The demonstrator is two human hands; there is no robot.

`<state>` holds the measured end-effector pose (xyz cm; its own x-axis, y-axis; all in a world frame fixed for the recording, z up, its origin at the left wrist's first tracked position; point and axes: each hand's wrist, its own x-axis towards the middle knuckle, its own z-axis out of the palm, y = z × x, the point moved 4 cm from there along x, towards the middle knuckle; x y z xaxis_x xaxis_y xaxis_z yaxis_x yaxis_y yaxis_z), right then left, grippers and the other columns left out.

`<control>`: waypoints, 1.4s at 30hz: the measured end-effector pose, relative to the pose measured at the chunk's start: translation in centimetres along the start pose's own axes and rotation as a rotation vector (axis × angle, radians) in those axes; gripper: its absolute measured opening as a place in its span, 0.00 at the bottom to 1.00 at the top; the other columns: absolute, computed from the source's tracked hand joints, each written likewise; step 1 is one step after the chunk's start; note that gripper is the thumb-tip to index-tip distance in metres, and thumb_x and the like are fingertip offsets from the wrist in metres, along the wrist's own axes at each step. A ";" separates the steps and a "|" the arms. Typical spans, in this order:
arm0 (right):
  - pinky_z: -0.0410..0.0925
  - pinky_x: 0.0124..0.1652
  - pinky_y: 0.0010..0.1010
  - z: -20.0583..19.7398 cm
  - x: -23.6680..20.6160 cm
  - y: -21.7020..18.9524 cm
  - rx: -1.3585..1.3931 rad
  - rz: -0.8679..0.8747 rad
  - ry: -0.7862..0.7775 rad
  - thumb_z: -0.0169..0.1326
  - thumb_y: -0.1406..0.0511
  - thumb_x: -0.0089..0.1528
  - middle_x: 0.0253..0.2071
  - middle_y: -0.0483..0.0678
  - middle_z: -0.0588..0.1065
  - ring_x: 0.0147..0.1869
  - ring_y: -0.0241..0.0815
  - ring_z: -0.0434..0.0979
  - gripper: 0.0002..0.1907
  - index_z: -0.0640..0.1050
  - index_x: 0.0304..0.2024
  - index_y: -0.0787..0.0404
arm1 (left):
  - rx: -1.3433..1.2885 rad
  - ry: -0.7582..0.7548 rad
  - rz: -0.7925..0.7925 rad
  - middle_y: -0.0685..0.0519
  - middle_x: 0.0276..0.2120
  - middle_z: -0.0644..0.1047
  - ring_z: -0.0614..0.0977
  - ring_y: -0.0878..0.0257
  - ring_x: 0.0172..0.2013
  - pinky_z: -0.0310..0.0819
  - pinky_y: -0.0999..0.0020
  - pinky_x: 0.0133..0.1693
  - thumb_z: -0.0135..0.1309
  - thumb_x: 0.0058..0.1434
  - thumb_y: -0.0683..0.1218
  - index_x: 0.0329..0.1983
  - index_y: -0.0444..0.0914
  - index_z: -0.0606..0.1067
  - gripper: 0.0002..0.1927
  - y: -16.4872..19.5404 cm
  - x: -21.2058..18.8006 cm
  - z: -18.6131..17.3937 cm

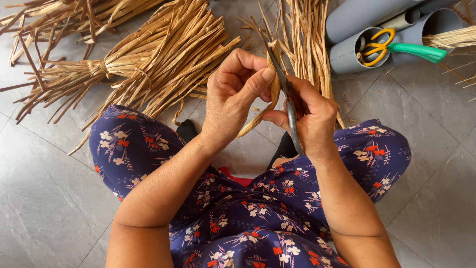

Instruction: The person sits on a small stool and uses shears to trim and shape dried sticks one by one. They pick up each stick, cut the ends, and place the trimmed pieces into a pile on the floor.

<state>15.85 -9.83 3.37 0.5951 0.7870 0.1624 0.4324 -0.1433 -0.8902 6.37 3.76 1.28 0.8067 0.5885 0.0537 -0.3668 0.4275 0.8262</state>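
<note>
Tan dried straw strip [258,116], flat and slightly curved, pinched between both hands.

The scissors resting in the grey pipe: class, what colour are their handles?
The scissors have yellow handles, seen in the head view.

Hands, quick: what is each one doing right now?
Left hand: closed, pinching a dry straw strip.
Right hand: closed around a dark metal blade tool, set against the strip.
</note>
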 end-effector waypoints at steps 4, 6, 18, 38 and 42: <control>0.63 0.35 0.19 0.1 0.2 -0.3 0.000 0.003 -0.016 0.74 0.62 0.56 0.34 0.36 0.70 0.35 0.25 0.65 0.31 0.77 0.58 0.64 | 0.006 -0.010 0.013 0.54 0.35 0.79 0.79 0.71 0.35 0.77 0.75 0.40 0.57 0.73 0.43 0.47 0.34 0.74 0.07 -0.1 0.0 -0.2; 0.66 0.37 0.19 0.0 0.5 -0.6 -0.015 -0.051 -0.040 0.74 0.63 0.55 0.36 0.37 0.72 0.39 0.25 0.70 0.32 0.76 0.59 0.65 | 0.023 -0.032 0.021 0.54 0.35 0.79 0.80 0.71 0.35 0.77 0.75 0.39 0.57 0.73 0.43 0.46 0.34 0.74 0.06 -0.2 0.0 -0.3; 0.73 0.49 0.22 0.3 0.8 0.5 0.115 0.005 -0.091 0.72 0.65 0.57 0.49 0.46 0.80 0.50 0.28 0.77 0.32 0.75 0.61 0.66 | 0.042 0.006 -0.023 0.54 0.35 0.79 0.80 0.71 0.35 0.78 0.75 0.40 0.57 0.72 0.43 0.45 0.34 0.75 0.07 -0.5 0.0 -1.0; 0.67 0.31 0.20 -0.8 0.7 4.4 0.666 0.375 -0.243 0.65 0.54 0.63 0.36 0.45 0.79 0.32 0.29 0.75 0.32 0.73 0.62 0.65 | 0.642 -0.112 0.406 0.51 0.39 0.81 0.80 0.68 0.33 0.82 0.66 0.49 0.58 0.68 0.39 0.46 0.33 0.75 0.06 4.2 -2.6 2.6; 0.73 0.40 0.23 -1.5 -1.0 1.3 0.666 0.376 -0.197 0.61 0.61 0.63 0.44 0.45 0.78 0.42 0.31 0.79 0.28 0.70 0.62 0.66 | 0.838 -0.332 0.751 0.52 0.47 0.78 0.83 0.57 0.44 0.80 0.63 0.45 0.60 0.65 0.37 0.48 0.38 0.75 0.10 4.3 -5.3 7.0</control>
<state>16.83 -11.70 2.63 0.4632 0.8577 -0.2232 -0.3075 -0.0807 -0.9481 3.73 -2.29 8.46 0.6438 0.2400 0.7266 -0.4828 -0.6094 0.6290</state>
